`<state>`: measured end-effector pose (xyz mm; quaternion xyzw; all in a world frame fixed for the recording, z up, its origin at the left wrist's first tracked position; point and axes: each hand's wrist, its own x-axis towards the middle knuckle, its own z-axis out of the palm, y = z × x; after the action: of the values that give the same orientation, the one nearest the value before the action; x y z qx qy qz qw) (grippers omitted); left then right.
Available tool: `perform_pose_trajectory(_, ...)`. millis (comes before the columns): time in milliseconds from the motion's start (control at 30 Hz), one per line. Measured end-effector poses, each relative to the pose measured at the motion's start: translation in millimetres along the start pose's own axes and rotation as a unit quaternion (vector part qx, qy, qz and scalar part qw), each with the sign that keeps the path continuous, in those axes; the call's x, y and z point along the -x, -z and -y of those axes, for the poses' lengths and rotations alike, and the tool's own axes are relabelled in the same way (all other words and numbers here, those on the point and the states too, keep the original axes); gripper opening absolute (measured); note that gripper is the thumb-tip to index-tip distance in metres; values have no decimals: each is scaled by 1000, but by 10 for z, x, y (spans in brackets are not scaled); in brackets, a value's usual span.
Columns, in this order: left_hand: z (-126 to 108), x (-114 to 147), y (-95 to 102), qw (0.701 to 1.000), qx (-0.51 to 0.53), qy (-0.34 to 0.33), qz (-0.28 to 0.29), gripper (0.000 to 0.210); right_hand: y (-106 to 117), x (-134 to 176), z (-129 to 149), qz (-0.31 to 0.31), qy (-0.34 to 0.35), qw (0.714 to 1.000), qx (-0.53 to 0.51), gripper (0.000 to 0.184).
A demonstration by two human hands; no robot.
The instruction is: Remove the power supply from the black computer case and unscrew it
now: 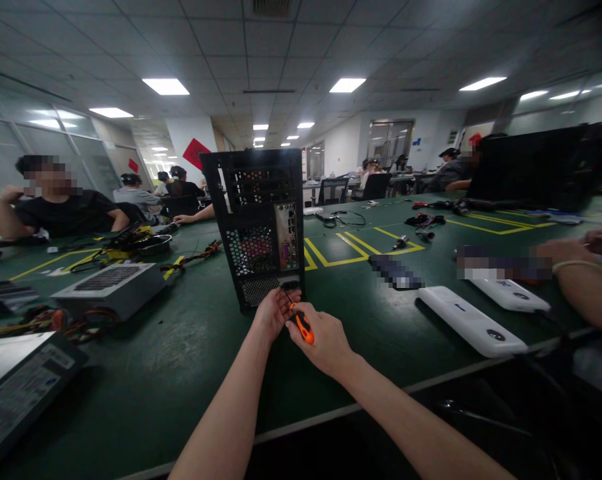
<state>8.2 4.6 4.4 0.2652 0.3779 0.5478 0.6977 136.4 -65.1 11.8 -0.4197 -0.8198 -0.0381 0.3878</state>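
Observation:
A black computer case (255, 220) stands upright on the green table, its rear with mesh vents and ports facing me. My right hand (323, 337) is closed around the orange and black handle of a screwdriver (305, 327). The thin shaft points up and left at the case's lower rear edge. My left hand (271, 313) is palm up beside it, its fingers curled loosely about the shaft close to the tip, just before the power supply area. Whether a screw sits at the tip is too small to see.
Loose power supplies (111, 287) with cables lie at left. At right are a phone (395, 272), white devices (471, 320) and another person's hands (585, 260). A black monitor or panel (541, 167) stands behind them. Several people sit beyond.

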Motion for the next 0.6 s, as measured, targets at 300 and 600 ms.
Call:
perform_pose_trajectory(300,29,-43,11,998,-30,20,-55,21,6,13,6,27,54,998,11,6)
perform_pose_trajectory(600,36,-29,17,999,-25,-3,-31,14,-20,18,-24,19,18,999,-29,14)
